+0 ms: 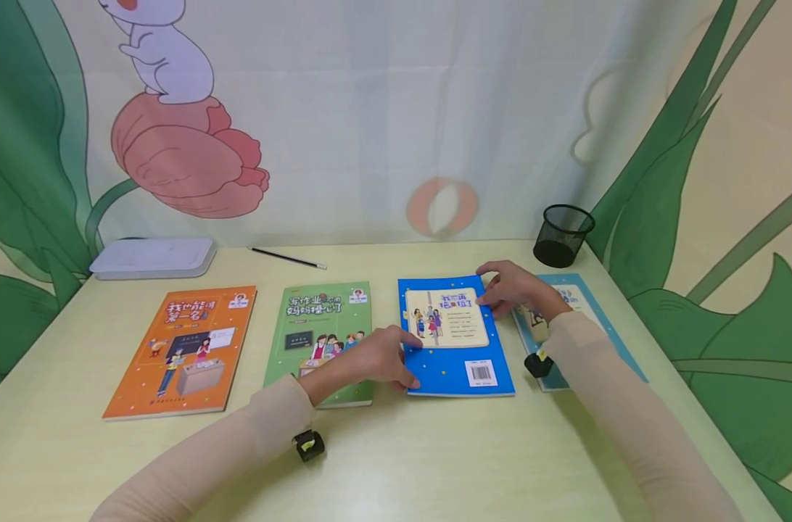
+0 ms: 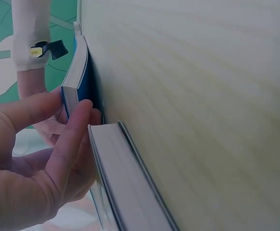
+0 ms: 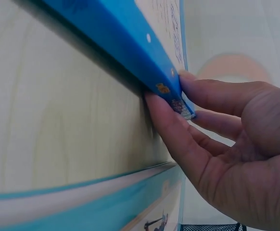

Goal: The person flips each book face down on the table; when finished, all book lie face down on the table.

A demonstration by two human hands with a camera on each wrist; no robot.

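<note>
Across the pale table [image 1: 396, 464], 4 books in a row, left to right: orange book [image 1: 180, 362], green book [image 1: 327, 326], blue book [image 1: 444, 370], teal book [image 1: 582, 293]. Blue book sits between green and teal, back cover up. Left hand [image 1: 388, 355] at its near left corner, fingers and thumb pinching it; right hand [image 1: 516, 288] at its far right corner, pinching likewise. Step in hand, by my reading: shifting or squaring up the blue book, held at 2 opposite corners. Next move probably calls for an even hold, clear of the green book just beside the left hand. Left wrist view gives what the head view hides: page edges [image 2: 77, 70], slightly bowed, near corner apparently lifted off the table. Right wrist view adds the spine [image 3: 130, 57], a fingertip [image 3: 157, 103] tucked at its lower edge. Smallest item: barcode [image 1: 481, 373], head view only.
</note>
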